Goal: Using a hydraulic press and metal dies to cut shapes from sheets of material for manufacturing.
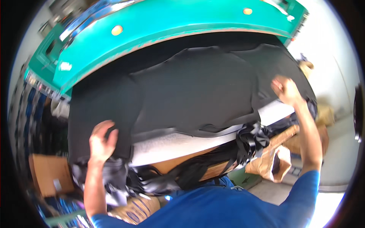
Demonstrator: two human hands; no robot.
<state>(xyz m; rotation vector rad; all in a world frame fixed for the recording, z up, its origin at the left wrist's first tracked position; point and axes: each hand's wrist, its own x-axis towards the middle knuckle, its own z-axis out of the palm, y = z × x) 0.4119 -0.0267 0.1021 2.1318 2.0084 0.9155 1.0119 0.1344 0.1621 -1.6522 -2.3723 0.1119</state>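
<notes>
Both hands press flat on a black fabric sheet (197,87): left hand (102,141) at its near-left corner, right hand (286,90) at the far-right edge. Fingers lie loosely spread, gripping nothing. Sheet's long axis runs left to right across the white work table (171,146), beneath a teal machine (171,19).

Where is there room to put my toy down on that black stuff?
The wide middle of the black sheet, between the left hand and right hand, lies bare. The near edge is crowded with black scraps.
</notes>
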